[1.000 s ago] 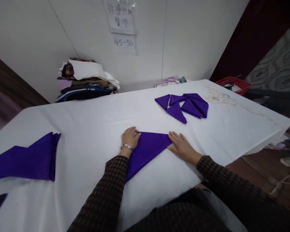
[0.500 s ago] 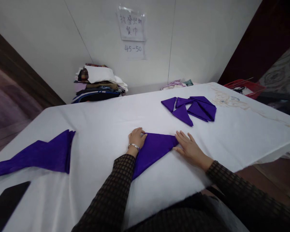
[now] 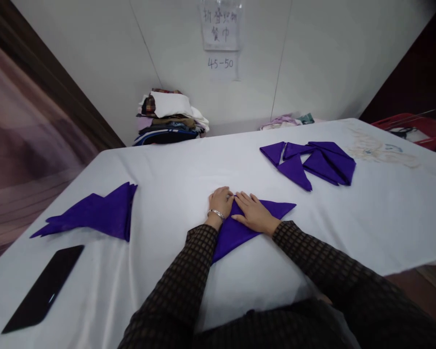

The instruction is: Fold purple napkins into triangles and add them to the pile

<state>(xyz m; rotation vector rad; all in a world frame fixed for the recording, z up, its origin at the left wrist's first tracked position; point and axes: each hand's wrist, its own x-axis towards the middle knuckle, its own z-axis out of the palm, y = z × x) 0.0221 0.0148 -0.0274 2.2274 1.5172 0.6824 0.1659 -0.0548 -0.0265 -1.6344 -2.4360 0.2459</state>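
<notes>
A purple cloth [image 3: 236, 234] folded into a triangle lies on the white-covered table in front of me, one tip pointing right and one toward me. At its upper left corner is my left hand [image 3: 221, 202], wearing a silver bracelet, with thumb and fingers closed on the cloth edge. My right hand [image 3: 255, 213] rests flat on top of the cloth, fingers stretched, its fingertips close beside my left hand.
Folded purple cloths [image 3: 294, 169] lie at the back right, more purple cloth [image 3: 98, 213] at the left. A black flat object [image 3: 43, 291] is at the front left. Clothes [image 3: 174, 118] are piled by the wall; a red basket [image 3: 421, 127] stands far right.
My right hand has moved left from the cloth's right tip onto its upper middle, beside my left hand. The camera view has shifted, showing more of the table's left side.
</notes>
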